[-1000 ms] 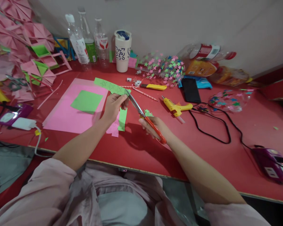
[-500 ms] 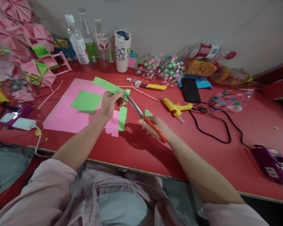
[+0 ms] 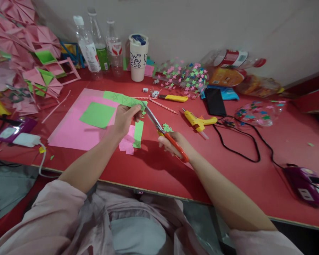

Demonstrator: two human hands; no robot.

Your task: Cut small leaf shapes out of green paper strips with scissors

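Observation:
Between thumb and fingers, my left hand [image 3: 126, 118] pinches a green paper strip [image 3: 119, 98] with star outlines drawn on it. My right hand [image 3: 175, 143] is wrapped round the orange handles of a pair of scissors [image 3: 154, 121], whose blades point up and left to the strip's right end. Whether the blades touch the paper I cannot tell. Below the strip lie a green paper piece [image 3: 138, 134] and pink paper scraps [image 3: 127, 141]. A small heap of green paper stars [image 3: 167, 128] rests just behind the scissors.
Left lie a pink sheet [image 3: 69, 120] and a green square [image 3: 98, 115]. Behind stand plastic bottles [image 3: 89, 53], a tumbler [image 3: 138, 62] and star-filled bottles [image 3: 194, 79]. A yellow cutter [image 3: 177, 98], glue gun [image 3: 199, 121], phone [image 3: 214, 101] and black cord [image 3: 241, 159] lie to the right.
The green strip has turned, its left end lower and its right end now reaching over the scissor tips. My right hand and the scissors have shifted very slightly.

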